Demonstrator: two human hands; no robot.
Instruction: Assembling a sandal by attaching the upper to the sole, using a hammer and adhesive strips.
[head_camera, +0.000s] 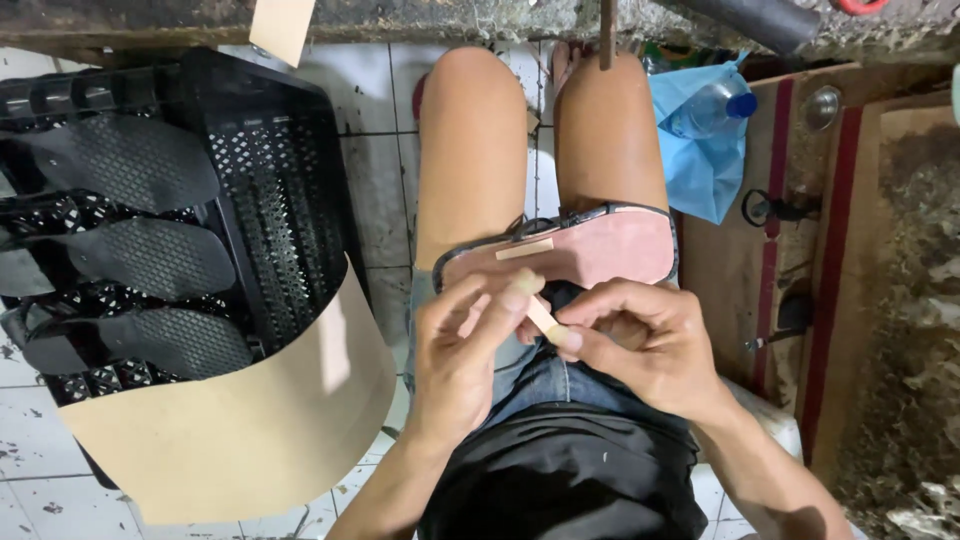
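Both my hands pinch small tan strip (541, 317): left hand (462, 345) steadies, right hand (640, 340) grips end; pink sandal sole (600, 250) just beyond on lap, close for fitting.

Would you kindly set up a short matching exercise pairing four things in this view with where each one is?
Things:
1. pink sandal sole
2. black soles
3. blue plastic bag
4. small tan strip

Places:
A. in the black crate
B. on the floor beside the person's knee
C. across the person's lap
D. pinched between the left hand and the right hand

Pairs: 1-C, 2-A, 3-B, 4-D
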